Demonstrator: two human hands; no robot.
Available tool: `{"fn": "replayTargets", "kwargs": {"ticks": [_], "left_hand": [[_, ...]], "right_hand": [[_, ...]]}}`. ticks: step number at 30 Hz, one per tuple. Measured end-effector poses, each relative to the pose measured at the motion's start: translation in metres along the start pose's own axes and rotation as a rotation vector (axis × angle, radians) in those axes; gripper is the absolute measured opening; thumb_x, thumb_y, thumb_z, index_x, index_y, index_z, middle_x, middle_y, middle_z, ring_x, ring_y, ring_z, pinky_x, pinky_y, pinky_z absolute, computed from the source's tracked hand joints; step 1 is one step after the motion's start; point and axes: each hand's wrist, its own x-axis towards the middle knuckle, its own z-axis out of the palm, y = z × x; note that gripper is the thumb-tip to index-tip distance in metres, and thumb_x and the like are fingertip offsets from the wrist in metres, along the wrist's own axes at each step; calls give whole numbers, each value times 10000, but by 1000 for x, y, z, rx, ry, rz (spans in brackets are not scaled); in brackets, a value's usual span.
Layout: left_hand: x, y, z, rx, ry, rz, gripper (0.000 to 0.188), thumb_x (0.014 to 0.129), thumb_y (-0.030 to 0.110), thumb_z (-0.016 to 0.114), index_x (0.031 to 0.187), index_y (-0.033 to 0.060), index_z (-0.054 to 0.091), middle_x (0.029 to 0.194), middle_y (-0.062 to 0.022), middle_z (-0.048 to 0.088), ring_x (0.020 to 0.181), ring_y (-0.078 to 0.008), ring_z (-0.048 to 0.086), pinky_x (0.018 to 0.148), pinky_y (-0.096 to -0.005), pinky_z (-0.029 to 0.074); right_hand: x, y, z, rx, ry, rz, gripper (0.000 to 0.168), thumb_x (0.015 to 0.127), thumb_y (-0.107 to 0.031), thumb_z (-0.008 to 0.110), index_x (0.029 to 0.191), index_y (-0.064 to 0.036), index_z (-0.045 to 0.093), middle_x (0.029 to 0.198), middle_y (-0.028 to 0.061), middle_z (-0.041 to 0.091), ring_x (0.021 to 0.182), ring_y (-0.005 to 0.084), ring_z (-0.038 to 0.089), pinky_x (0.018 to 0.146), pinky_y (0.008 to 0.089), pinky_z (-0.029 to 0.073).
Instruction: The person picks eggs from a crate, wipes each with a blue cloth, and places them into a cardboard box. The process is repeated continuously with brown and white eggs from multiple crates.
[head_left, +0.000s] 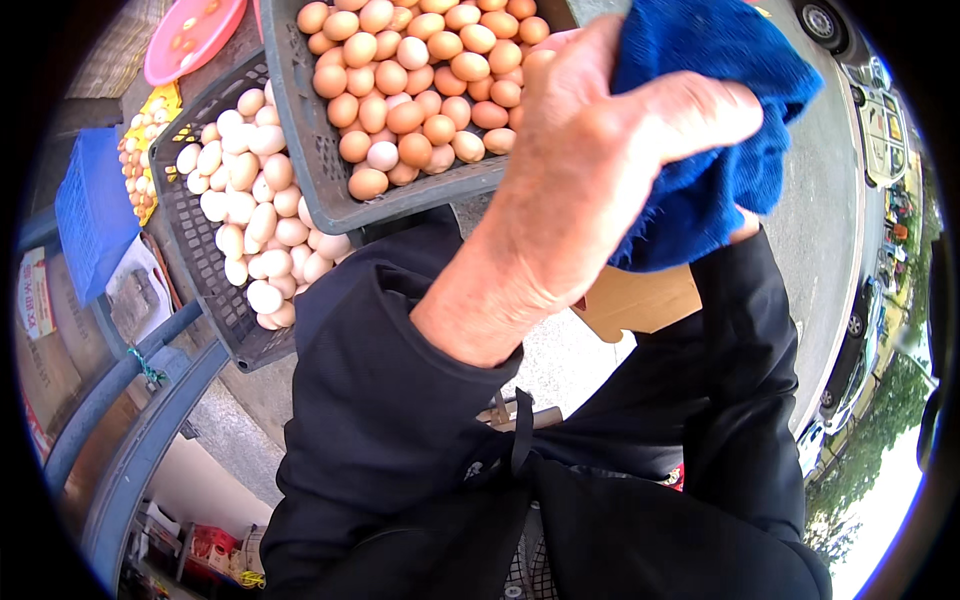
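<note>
My left hand (592, 127) reaches from the left sleeve across the upper middle, its thumb pressed over a bunched blue cloth (712, 172). Its other fingers are partly hidden behind the hand and cloth. Only a little skin of my right hand (746, 225) shows at the cloth's lower right edge, above the black sleeve; its fingers are hidden. Beside the left hand, a dark plastic crate (405, 210) holds many brown eggs (405, 118). Lower left, a second black plastic crate (206, 274) holds paler eggs (262, 223).
A pink basin (169, 45) and eggs on yellow material (174, 97) lie upper left, near a blue plastic basket (94, 210). Blue metal rails (142, 442) run lower left. Brown cardboard (652, 300) is below the cloth. A road (832, 217) with parked vehicles lies right.
</note>
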Motion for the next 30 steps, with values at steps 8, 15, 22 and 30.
{"fn": "replayTargets", "kwargs": {"ticks": [8, 15, 22, 30], "left_hand": [[6, 23, 14, -211, 118, -117, 293, 942, 141, 632, 1198, 0, 659, 1015, -116, 751, 865, -220, 742, 770, -332, 609], [13, 5, -19, 73, 263, -110, 293, 955, 152, 694, 1222, 31, 668, 1174, -73, 730, 1052, -211, 702, 940, -367, 562], [15, -4, -16, 377, 352, -5, 404, 934, 132, 737, 1292, 57, 567, 1185, -76, 681, 1085, -205, 665, 898, -366, 559], [17, -15, -5, 343, 399, -54, 387, 940, 146, 738, 1288, 46, 602, 1229, -81, 682, 1132, -204, 655, 1009, -381, 530]], "right_hand": [[-127, 4, -4, -379, 94, 446, 474, 792, -244, 787, 1192, -24, 660, 1083, 54, 690, 940, 128, 658, 838, 296, 570], [-125, 80, 1, -882, 58, 581, 430, 825, -263, 701, 1172, -8, 684, 982, 168, 707, 946, 313, 685, 884, 395, 536], [-87, 176, -16, -939, 161, 351, 392, 896, -262, 670, 1188, 0, 679, 1084, 202, 728, 1062, 329, 694, 875, 430, 541], [-71, 223, -5, -809, 403, 387, 304, 948, -177, 668, 1222, -47, 677, 1066, 145, 712, 1046, 269, 682, 835, 389, 549]]}}
